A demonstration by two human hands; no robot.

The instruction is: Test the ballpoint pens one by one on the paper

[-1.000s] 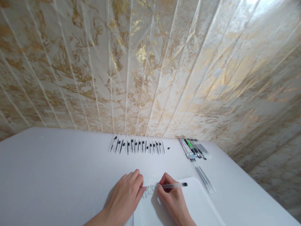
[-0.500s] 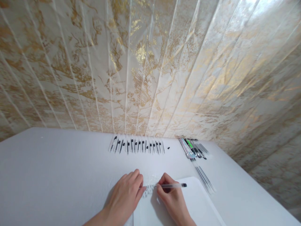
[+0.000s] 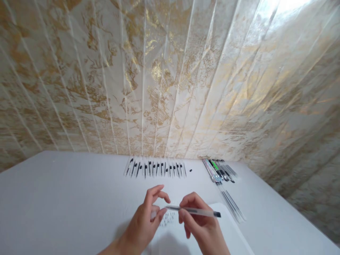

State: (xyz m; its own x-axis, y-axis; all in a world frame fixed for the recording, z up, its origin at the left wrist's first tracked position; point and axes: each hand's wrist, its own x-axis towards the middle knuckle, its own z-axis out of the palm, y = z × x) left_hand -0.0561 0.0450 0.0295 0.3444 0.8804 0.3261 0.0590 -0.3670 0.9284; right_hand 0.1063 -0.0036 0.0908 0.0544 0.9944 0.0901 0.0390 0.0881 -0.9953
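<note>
In my right hand (image 3: 200, 221) is a gel pen (image 3: 198, 211) with a clear barrel and a black end, its thumb and fingers pinching the barrel. The pen lies almost level above white paper (image 3: 225, 226), its tip pointing left. My left hand (image 3: 145, 219) is close by, thumb beside the tip and index finger arched above it. A small pale translucent piece shows among the left fingers; its kind is unclear. Beneath the pen, rows of small dark handwriting (image 3: 168, 219) cover part of the sheet.
Along the table's back edge lies a row of clear pen parts with black pieces (image 3: 154, 169). A small black piece (image 3: 190, 170) sits to their right. Farther right are several pens (image 3: 215, 171) and thin refills (image 3: 233, 205). A gold-patterned curtain (image 3: 159, 88) hangs behind the white table (image 3: 66, 198).
Both hands have risen off the paper. The pen has been lifted, its tip now beside the left thumb. My left hand's index finger has spread away from the thumb.
</note>
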